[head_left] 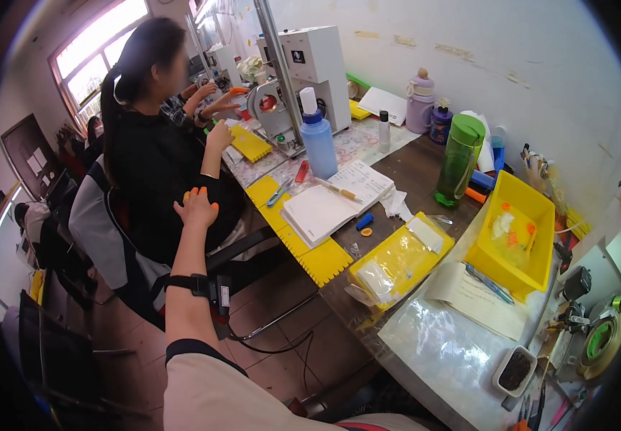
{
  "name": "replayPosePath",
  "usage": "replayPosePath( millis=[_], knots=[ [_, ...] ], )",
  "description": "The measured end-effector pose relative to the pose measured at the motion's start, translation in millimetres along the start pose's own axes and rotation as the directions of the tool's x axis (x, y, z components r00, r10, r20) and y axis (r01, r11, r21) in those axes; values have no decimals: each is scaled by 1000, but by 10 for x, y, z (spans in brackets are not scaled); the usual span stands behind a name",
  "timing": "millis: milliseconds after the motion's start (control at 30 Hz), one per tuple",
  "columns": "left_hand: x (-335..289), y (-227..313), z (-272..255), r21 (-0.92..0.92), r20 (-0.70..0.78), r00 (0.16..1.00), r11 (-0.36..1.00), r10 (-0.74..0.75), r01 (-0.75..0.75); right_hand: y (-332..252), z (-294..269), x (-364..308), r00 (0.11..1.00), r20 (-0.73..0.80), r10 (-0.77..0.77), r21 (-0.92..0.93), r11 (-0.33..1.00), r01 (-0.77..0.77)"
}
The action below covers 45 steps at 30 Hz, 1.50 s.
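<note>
My left arm reaches forward from the lower edge, with a black strap and a small device (223, 294) on the forearm. At its end, my left hand (197, 210) is held with fingers apart and slightly bent, orange covers on some fingertips. Nothing shows in it. It is in front of the black clothing of a seated co-worker (163, 165); whether it touches them I cannot tell. Nearest on the table are a yellow scalloped-edge strip (314, 262) and an open notebook (325, 208). My right hand does not show.
A blue bottle (318, 147), a green bottle (460, 161) and a white machine (325, 65) stand toward the wall. Nearer are a bagged yellow pack (397, 262), a yellow bin (544, 251), a notepad (461, 291) and a small white tub (499, 377). A chair armrest (249, 244) borders the table.
</note>
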<state>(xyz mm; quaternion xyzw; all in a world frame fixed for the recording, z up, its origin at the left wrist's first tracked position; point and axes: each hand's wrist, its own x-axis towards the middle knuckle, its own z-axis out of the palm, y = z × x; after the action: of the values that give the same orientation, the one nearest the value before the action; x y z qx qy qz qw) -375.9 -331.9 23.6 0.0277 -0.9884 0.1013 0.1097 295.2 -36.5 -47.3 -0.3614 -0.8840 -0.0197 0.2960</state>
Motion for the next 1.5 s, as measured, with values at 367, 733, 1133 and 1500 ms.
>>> replayPosePath(
  millis=[367,733,1133,1500],
  knots=[
    [-1838,645,-894,-911,-370,644,-397,669,-110,21,-37,-39,996,-56,-75,18,997,76],
    [-3088,1314,-1585,-343,-374,110,-247,921,906,37,-226,-313,995,-28,100,413,907,-80],
    [-4145,1953,-2094,-485,-435,-335,97,836,869,-188,-1162,314,970,201,138,945,-287,-155],
    [-4460,1853,-1914,-133,-507,-718,-866,477,-482,476,-1245,-380,958,-192,215,-7,975,-220]
  ],
)
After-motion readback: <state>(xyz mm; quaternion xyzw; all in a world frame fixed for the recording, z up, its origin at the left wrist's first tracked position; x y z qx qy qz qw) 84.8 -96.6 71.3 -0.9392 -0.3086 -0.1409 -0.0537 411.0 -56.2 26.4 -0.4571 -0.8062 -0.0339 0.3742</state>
